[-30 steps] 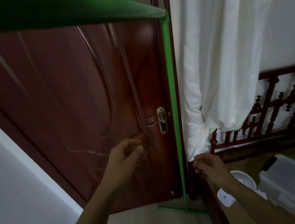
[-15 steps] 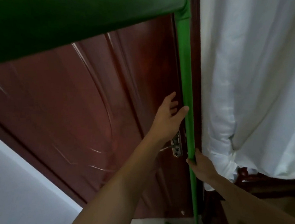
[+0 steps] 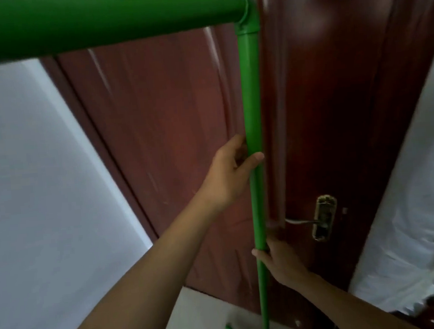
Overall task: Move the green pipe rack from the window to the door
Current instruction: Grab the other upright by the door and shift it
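— Now, how is the green pipe rack [image 3: 251, 96] being held?
— Its upright, frame centre against the door [image 3: 176, 120], is being clasped by the left hand [image 3: 233, 169] above and the right hand [image 3: 280, 260] below.
— Advice?
— It is best kept vertical while being set down.

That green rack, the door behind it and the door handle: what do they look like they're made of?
Green rack: probably plastic plumbing pipe, smooth with a slight sheen, joined by a moulded elbow fitting.
Door: reddish-brown wood or wood veneer, glossy varnish; grooved panels catch streaks of light.
Door handle: metal, a silvery lever on a brassy, worn-looking backplate.
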Tool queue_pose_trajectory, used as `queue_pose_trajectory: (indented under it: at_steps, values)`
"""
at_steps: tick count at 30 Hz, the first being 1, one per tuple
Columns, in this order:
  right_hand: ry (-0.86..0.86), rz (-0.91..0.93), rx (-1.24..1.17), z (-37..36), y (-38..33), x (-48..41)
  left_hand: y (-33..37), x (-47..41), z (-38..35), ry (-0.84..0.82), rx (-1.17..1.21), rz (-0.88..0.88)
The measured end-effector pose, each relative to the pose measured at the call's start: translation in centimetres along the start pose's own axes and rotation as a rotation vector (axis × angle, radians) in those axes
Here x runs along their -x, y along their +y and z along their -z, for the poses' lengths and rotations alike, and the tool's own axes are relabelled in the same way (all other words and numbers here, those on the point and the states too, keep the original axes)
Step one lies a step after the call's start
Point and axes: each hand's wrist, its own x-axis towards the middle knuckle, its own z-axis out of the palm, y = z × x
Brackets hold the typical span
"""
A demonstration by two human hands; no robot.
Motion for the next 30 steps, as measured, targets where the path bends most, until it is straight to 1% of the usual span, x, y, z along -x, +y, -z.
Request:
queue_pose_trajectory:
  at_steps: [6,10,15,20,24,27,30]
  values:
    - [-0.17,0.128,-0.099,-7.2,-6.1,-4.7,-2.2,2.4,9.0,0.199,-0.04,0.032]
    - [-0.21,0.208,-0.134,-12.0,-10.6,-7.7,-4.1,3.0,15.2,0.27,-0.064,0.057]
    - [-0.25,0.245,-0.132,-17.2,-15.3,-11.7,-6.2,2.7,22.2,0.345,-0.105,0.068]
    - [-0.29,0.251,-0.135,-21.2,-18.8,-16.0,-9.0,1.3,27.4,0.44,-0.167,0.102]
    - [-0.319,0.256,-0.134,-24.2,-20.5,-19.8,-11.8,-0.4,30.6,0.488,-0.148,0.145]
    - [-0.323,0.287,-0.13,-26.0,-21.9,-22.9,-13.6,-2.0,33.0,0.521,-0.144,0.17]
    - [-0.37,0.319,-0.13,-27.7,-23.3,-26.6,-15.0,-3.9,35.6,0.551,-0.162,0.203]
